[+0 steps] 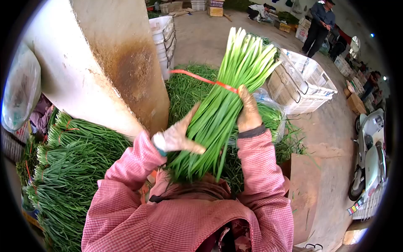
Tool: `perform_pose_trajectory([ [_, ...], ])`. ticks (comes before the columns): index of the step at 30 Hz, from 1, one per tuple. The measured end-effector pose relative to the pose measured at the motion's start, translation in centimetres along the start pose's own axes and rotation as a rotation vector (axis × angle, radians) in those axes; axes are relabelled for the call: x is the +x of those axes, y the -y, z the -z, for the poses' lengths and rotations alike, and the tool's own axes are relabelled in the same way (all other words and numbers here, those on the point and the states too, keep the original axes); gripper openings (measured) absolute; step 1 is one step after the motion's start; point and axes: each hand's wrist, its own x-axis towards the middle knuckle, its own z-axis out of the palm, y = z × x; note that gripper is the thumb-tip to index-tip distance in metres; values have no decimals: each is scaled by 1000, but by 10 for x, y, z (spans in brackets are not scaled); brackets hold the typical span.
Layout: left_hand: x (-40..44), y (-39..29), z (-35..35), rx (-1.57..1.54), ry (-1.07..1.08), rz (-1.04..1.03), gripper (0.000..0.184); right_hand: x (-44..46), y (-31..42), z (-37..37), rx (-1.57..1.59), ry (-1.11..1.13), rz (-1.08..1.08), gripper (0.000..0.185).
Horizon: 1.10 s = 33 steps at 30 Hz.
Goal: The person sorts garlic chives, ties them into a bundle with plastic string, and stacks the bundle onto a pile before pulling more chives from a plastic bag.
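Observation:
A thick bundle of garlic chives [218, 113] is held up in front of me, its pale stem ends pointing away and its green leaves hanging toward my lap. A red tie [226, 87] crosses the bundle below the pale stems, and its long loose end stretches off to the left. My left hand [178, 136], in a thin pale glove, grips the leafy left side with the thumb across the front. On the right side, my right hand [249, 111] is closed against the bundle, its thumb close to the tie. Its fingers are partly hidden behind the leaves.
Tied bundles of chives [79, 164] are piled at the left, beside a stained pillar [130, 71]. Loose chives [184, 90] lie beyond my hands. White crates [308, 80] stand at the right, near a parked scooter [371, 155]. A person [321, 25] stands farther back.

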Motion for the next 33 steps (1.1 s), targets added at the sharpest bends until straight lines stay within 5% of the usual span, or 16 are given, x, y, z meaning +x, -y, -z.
perform_pose_trajectory([
  [1,-21,30,1,104,143,46,116,-5,25,-4,41,59,56,61],
  [2,-32,16,13,73,562,617,108,-3,41,0,49,123,118,60],
  [5,-53,29,75,549,938,339,67,-1,71,11,84,162,207,56],
  [6,-52,-1,78,185,403,368,76,2,73,13,127,190,161,60],
  [7,-52,-31,81,-169,-56,186,86,3,72,13,168,225,108,65],
  [8,-23,-49,78,-88,-336,-173,87,-1,74,5,128,313,51,68],
  [10,20,-48,56,-241,-219,-240,87,-8,65,-13,91,351,-4,70],
  [12,50,-21,15,-315,-45,-14,85,-17,54,-27,95,363,-7,71],
  [14,53,1,-23,-1080,116,-50,69,-15,45,-28,42,309,89,76],
  [18,59,-6,-56,-1261,-100,50,57,-15,25,8,-774,161,233,99],
  [19,62,-6,-53,-1278,-98,99,55,-29,16,17,-632,272,99,99],
  [23,72,2,-33,-1254,-347,125,43,-91,-24,114,-997,551,-47,55],
  [25,75,15,-20,-1195,-454,123,37,-126,-46,165,-886,217,-546,17],
  [27,71,14,-17,-1210,-528,178,37,-140,-38,209,-1888,286,-222,10],
  [29,73,29,-15,-1126,-605,168,40,-148,-31,217,-1256,-179,-10,15],
  [33,64,21,-31,-1143,-599,201,40,-152,17,100,-558,48,267,16],
])
